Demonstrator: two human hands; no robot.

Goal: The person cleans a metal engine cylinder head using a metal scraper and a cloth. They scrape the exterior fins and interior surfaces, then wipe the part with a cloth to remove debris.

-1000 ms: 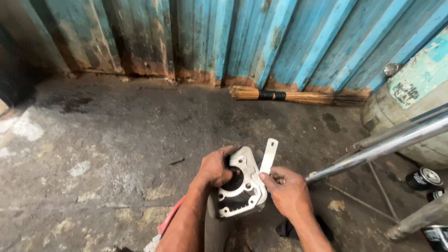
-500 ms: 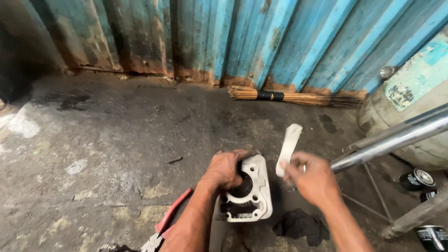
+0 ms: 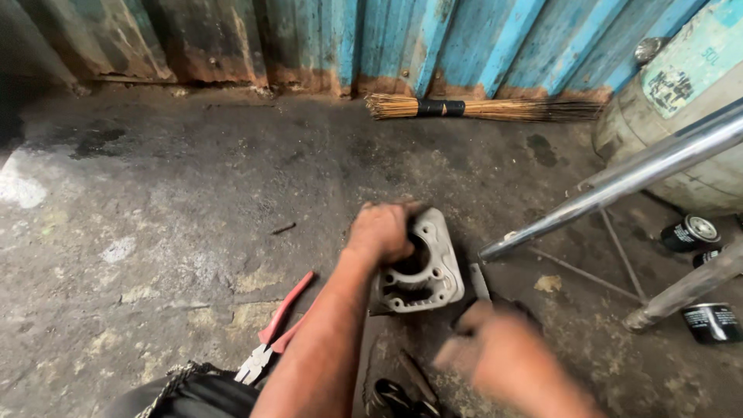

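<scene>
**Steadying the cylinder block on the floor**

Nearest to me, my right hand (image 3: 503,356) is a blur low in the frame, closed around a slim grey flat tool (image 3: 479,282) whose tip pokes up just right of the casting; I cannot tell how firmly I hold it. Left of my forearm lie red-handled pliers (image 3: 272,334), jaws towards me, handy but apart from the work.

A little farther, my left hand (image 3: 381,231) is clamped over the far-left edge of the cylinder block (image 3: 428,271), fingers curled across the rim, which looks meant to stop it sliding on the gritty concrete floor (image 3: 178,201). The block rests on the floor at the middle of the scene, open face up. It is pale grey cast metal, roughly square with rounded corners, one large round bore, smaller slots beside it and small bolt holes at the corners.

To the right a chromed tube (image 3: 619,186) slants across, with small black cans (image 3: 689,232) beyond it. Farthest off, a bundled stick broom (image 3: 480,108) lies against the rusted blue corrugated wall (image 3: 464,39).
</scene>
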